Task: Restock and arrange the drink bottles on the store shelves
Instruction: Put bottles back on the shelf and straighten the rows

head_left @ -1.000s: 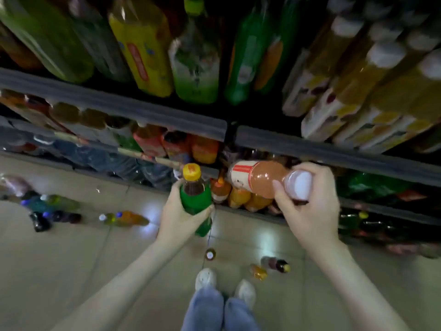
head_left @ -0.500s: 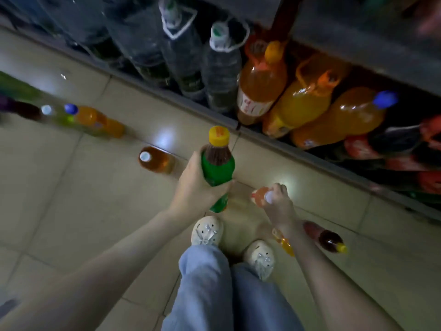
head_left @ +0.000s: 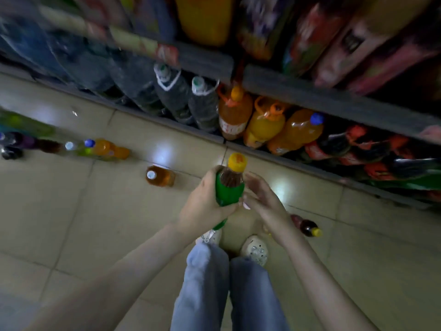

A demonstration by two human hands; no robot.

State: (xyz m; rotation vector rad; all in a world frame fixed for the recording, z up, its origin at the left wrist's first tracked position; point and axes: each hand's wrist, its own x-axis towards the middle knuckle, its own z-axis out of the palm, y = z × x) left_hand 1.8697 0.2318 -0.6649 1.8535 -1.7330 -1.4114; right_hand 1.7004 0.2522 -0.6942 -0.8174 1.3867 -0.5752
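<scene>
— Anything new at the right grip (head_left: 265,199)?
— Emptied. Carried an orange, white-capped bottle a second ago, took it down toward the floor (head_left: 71,211) by the shoes, and now holds nothing. Fingers loosely straight, palm turned to the green-labelled bottle (head_left: 229,191), touching it or nearly so.
— And the left grip (head_left: 202,206)?
— Unchanged. Wrapped round that same bottle's middle, yellow cap up, held above the floor, just short of the lowest shelf's (head_left: 286,164) front edge.
— Resting place of the orange one?
— Cannot tell; possibly hidden behind the right wrist.
— Meaning for the restock?
— Looks like one bottle parked and the green one next, by a hand-over or a two-handed placing. Plenty left to do: loose bottles (head_left: 102,149) toward the floor's left edge, and an amber one (head_left: 160,176) nearer the shelf.
</scene>
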